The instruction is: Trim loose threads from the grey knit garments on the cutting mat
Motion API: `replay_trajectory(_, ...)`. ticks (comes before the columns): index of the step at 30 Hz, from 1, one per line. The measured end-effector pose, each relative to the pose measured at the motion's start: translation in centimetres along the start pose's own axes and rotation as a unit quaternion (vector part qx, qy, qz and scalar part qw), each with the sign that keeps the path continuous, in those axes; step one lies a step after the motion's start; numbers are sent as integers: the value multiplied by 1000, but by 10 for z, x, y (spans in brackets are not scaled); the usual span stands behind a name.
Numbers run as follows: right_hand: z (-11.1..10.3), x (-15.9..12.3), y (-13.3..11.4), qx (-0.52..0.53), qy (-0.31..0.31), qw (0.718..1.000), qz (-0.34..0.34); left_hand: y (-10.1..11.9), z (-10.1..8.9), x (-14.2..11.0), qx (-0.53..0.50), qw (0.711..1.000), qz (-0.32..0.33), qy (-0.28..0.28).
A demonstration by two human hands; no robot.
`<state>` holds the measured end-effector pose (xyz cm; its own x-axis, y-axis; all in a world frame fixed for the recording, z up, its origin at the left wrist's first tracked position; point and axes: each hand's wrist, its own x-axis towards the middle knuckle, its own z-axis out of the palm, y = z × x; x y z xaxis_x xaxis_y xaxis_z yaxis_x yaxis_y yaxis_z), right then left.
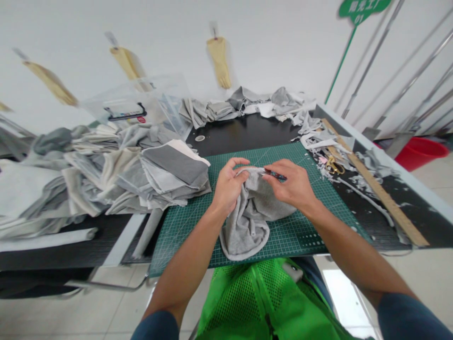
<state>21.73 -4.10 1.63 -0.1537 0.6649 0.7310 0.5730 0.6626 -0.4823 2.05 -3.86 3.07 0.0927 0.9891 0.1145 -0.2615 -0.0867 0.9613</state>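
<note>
My left hand point(226, 186) pinches the upper edge of a grey knit cloth point(247, 238) between thumb and fingers. The cloth hangs in folds from there onto the green cutting mat point(184, 226). My right hand point(292, 183) is closed around a slim small tool point(278, 175) with a dark patterned handle and a light metal tip. That tip meets the cloth's edge just right of my left fingers. Whether it is a blade, snips or tweezers I cannot make out.
Piles of grey and white fabric point(177, 165) lie at left, before a clear plastic box point(166, 104). Cloth scraps point(219, 111) line the back. At right are gold-handled scissors point(332, 165), a long wooden ruler point(380, 193) and shreds. A tape roll point(200, 138) lies behind the mat.
</note>
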Motion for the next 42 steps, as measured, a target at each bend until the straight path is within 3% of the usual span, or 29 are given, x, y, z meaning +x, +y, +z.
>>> replay_trajectory(42,-1,0,-4,1,9,999,33,0,3,-2,-12,1000,-13,-12)
